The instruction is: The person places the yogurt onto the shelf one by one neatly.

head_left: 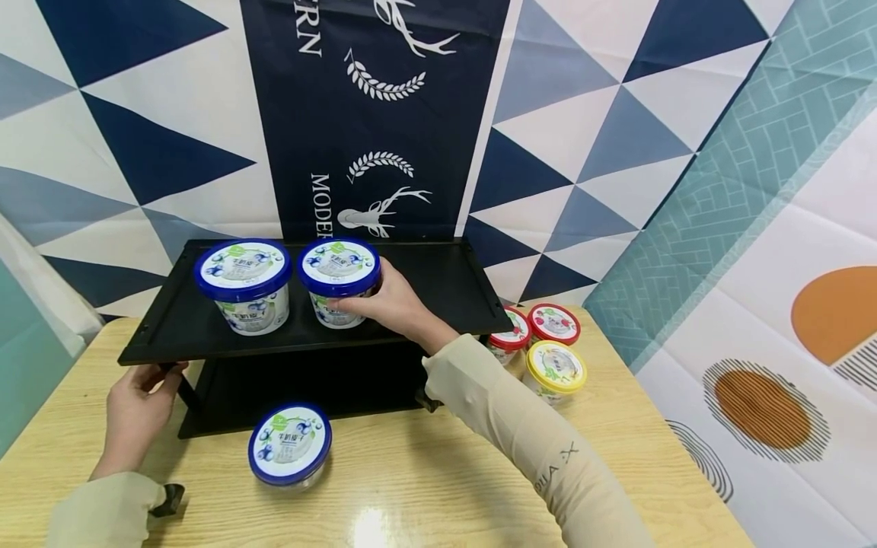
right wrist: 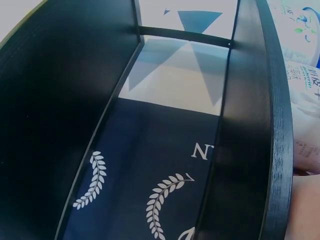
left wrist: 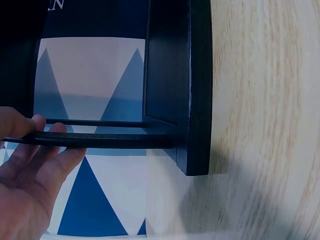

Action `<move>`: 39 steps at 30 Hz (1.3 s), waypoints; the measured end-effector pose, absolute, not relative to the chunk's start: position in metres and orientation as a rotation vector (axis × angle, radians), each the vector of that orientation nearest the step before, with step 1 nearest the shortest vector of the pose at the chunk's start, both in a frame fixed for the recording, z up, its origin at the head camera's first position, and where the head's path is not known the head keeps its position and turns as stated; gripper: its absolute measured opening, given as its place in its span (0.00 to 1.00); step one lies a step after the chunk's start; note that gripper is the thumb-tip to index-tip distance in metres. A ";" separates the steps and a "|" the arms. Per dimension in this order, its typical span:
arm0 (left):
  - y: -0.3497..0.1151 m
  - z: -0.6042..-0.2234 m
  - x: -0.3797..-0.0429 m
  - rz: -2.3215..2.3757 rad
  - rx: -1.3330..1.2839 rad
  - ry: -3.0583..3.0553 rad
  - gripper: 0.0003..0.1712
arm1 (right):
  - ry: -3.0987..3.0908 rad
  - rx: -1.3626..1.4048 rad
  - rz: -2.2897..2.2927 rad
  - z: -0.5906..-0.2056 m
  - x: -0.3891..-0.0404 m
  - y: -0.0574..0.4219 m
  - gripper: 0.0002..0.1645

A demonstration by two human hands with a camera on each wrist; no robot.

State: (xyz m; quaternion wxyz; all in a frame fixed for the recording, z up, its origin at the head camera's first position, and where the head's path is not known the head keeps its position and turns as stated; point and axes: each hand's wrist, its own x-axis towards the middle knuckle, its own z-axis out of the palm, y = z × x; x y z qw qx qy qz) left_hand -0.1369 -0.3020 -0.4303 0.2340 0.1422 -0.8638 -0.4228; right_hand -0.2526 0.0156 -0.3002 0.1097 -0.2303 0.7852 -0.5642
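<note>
A black two-tier shelf [head_left: 438, 278] stands on the wooden table. My right hand [head_left: 393, 301] grips a blue-lidded tub [head_left: 340, 268] on the upper tier, thumb at its front and the other fingers hidden behind it. Left of it on that tier is a second blue-lidded tub [head_left: 243, 270]. My left hand [head_left: 140, 411] is under the shelf's left front corner; in the left wrist view, its thumb and fingers pinch the shelf's black post [left wrist: 115, 141]. A third blue-lidded tub [head_left: 290, 445] sits on the table in front of the shelf.
To the right of the shelf, two red-lidded tubs [head_left: 553, 323] and a yellow-lidded tub [head_left: 556, 367] stand close together on the table [head_left: 617, 457]. A patterned cloth [head_left: 370, 114] hangs behind the shelf. More patterned fabric [head_left: 788, 342] borders the table's right side.
</note>
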 end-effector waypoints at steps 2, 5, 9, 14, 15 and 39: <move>-0.302 -0.430 -0.137 -1.161 0.385 -2.372 0.13 | 2.309 -0.674 -1.659 -0.301 -0.253 0.016 0.47; -0.302 -0.430 -0.137 -1.163 0.383 -2.370 0.12 | 2.308 -0.675 -1.654 -0.301 -0.253 0.016 0.47; -0.303 -0.431 -0.137 -1.165 0.386 -2.372 0.12 | 2.309 -0.672 -1.644 -0.301 -0.253 0.016 0.47; -0.302 -0.431 -0.137 -1.158 0.390 -2.378 0.13 | 2.296 -0.675 -1.653 -0.301 -0.253 0.017 0.46; -0.302 -0.431 -0.137 -1.156 0.389 -2.375 0.13 | 2.294 -0.676 -1.655 -0.302 -0.253 0.017 0.46; -0.301 -0.430 -0.137 -1.140 0.367 -2.348 0.11 | 2.293 -0.672 -1.607 -0.298 -0.253 0.018 0.46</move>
